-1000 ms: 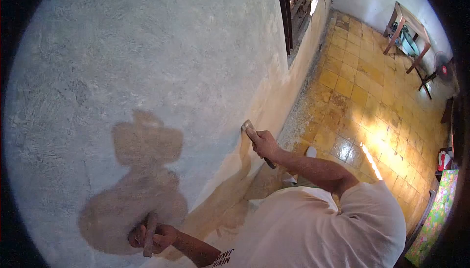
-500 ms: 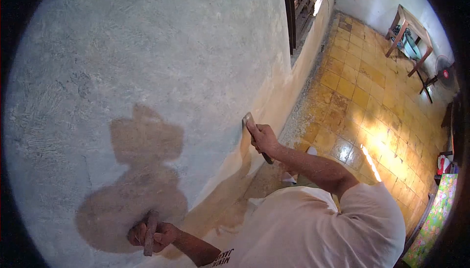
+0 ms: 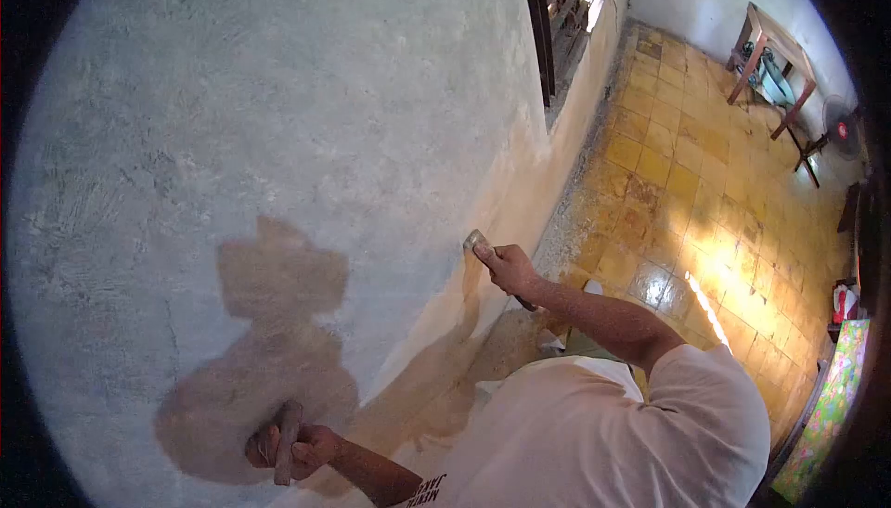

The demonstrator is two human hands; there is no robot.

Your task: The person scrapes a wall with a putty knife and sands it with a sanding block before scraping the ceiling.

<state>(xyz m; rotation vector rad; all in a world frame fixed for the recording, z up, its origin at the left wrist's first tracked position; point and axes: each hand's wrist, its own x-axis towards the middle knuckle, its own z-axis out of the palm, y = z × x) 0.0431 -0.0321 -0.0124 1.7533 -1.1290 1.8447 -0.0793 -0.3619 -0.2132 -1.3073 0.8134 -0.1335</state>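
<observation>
In front of me a grey-plastered wall (image 3: 390,137) fills the left side of the view, with a tan band (image 3: 506,174) along its lower part. My right hand (image 3: 510,270) is closed around a scraper (image 3: 475,241) with a pale, dusty end. That end overlaps the wall where grey meets tan, and a dark end sticks out below my fist. Lower left, my left hand (image 3: 316,448) grips a short, straight grey-brown bar (image 3: 289,438) close to the wall, its exact kind unclear. My shadow falls on the plaster above it.
A dark-framed window opening (image 3: 557,25) breaks the wall at the top. Yellow floor tiles (image 3: 668,155) run along the right. A wooden table (image 3: 780,35), a fan (image 3: 840,129) and a flowered cloth (image 3: 826,415) stand or lie at the far right.
My right hand has shifted slightly right and down, and the scraper has turned to show more of its flat end. My left hand stays nearly in place with the bar.
</observation>
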